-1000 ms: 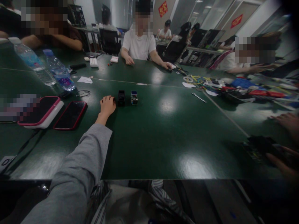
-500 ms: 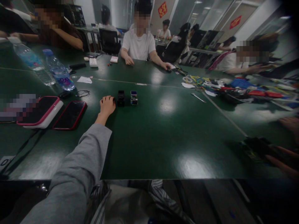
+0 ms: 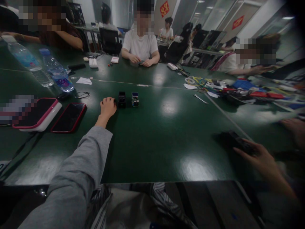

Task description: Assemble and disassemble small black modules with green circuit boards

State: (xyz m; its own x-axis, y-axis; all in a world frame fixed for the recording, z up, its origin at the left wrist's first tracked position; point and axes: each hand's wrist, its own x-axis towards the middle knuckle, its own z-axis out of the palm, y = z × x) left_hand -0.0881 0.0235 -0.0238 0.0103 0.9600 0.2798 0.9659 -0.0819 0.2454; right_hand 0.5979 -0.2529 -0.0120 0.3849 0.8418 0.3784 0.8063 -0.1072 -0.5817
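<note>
On the green table, my left hand [image 3: 108, 107] is closed, fingers curled round something dark that shows only at its right edge. Just right of it, a small black device [image 3: 122, 99] stands upright, apart from a second small device [image 3: 135, 99] with a blue-black top and silvery sides. At the right, blurred by motion, my right hand [image 3: 256, 154] grips a dark device [image 3: 235, 141], thumb on the near side. The device's details are smeared.
Left lie a red-edged phone [image 3: 69, 117], a pink-edged tablet [image 3: 35, 113] and bottles [image 3: 57, 71]. A wrench [image 3: 200, 99] lies near tangled cables [image 3: 243, 89]. Another person's hand [image 3: 294, 124] is at far right; a person in white [image 3: 140, 46] sits opposite.
My right hand has come further into view, and the dark device has moved left. My left hand keeps its place by the small devices. The person opposite has brought both hands together.
</note>
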